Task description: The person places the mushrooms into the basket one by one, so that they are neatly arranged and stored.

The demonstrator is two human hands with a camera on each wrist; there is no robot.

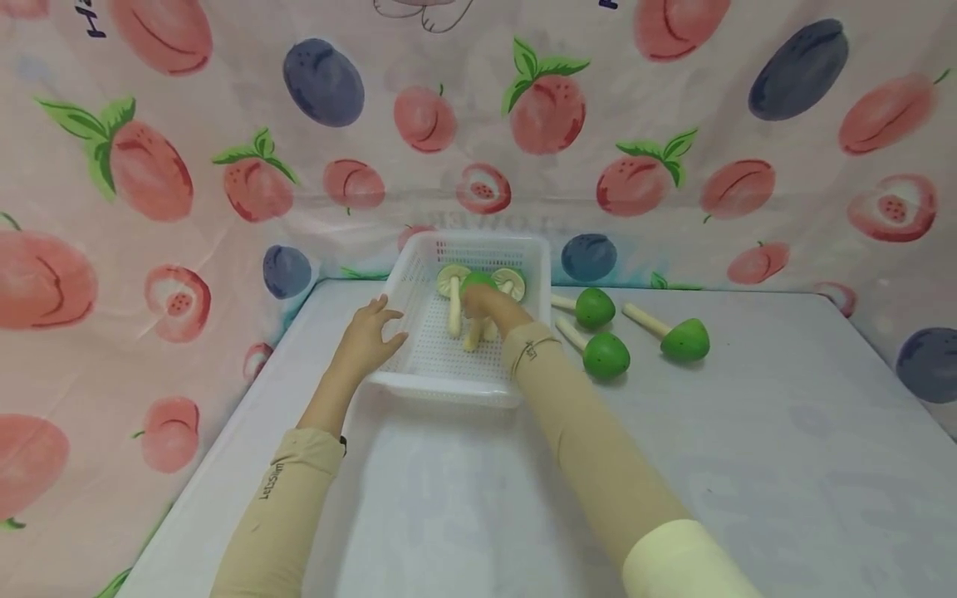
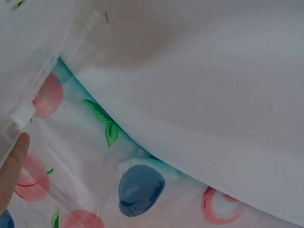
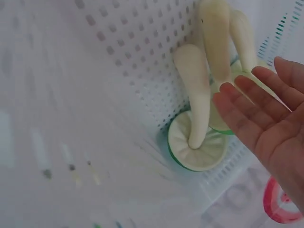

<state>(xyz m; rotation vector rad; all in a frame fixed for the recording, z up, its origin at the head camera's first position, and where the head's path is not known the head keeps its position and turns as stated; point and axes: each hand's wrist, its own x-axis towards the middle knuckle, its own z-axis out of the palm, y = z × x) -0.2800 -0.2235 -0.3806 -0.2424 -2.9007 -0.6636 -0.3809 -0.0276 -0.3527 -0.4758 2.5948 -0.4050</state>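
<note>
A white perforated plastic basket (image 1: 441,387) stands at the back of the table. Inside lie toy mushrooms with green caps and cream stems, one at the left (image 1: 454,309). My right hand (image 1: 488,302) is over the middle mushroom; in the right wrist view, the hand (image 3: 270,116) has its fingers extended beside the mushroom stems, pinching none. A pale stem (image 3: 194,90) rises from an upturned cap there. At the basket's left side is my left hand (image 1: 366,339), fingers spread. One finger (image 2: 15,166) shows by the basket edge in the left wrist view.
To the right of the basket, two green-capped mushrooms (image 1: 596,308) (image 1: 607,356) lie close to its wall, and another mushroom (image 1: 685,340) lies farther right. A fruit-printed cloth (image 1: 463,75) hangs behind and beside the white table (image 1: 748,465).
</note>
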